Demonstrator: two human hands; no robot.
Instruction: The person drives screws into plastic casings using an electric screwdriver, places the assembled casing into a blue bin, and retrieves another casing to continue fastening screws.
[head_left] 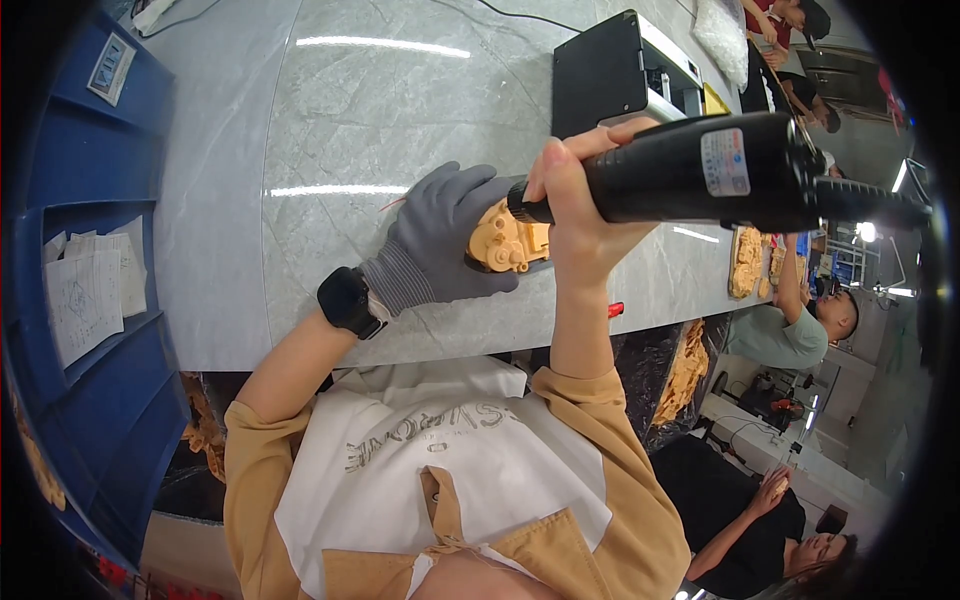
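My left hand [435, 240], in a grey knitted glove with a black watch at the wrist, is closed around a small light-orange carving [503, 238] on the grey marbled tabletop. Rounded relief shapes show on the carving's upper face; the fingers and palm hide its left edge. My bare right hand [590, 195] grips a thick black corded power tool [680, 172], tilted with its cable end to the right. The tool's narrow ribbed nose [522, 203] is right by the carving's upper edge; whether it touches, I cannot tell.
At the far right of the table stands a black-and-silver boxy machine [600, 72]. Blue bins [100, 210] with papers line the left side. A small red object [615, 310] lies near the table edge. Larger carvings [747, 262] and several people are to the right.
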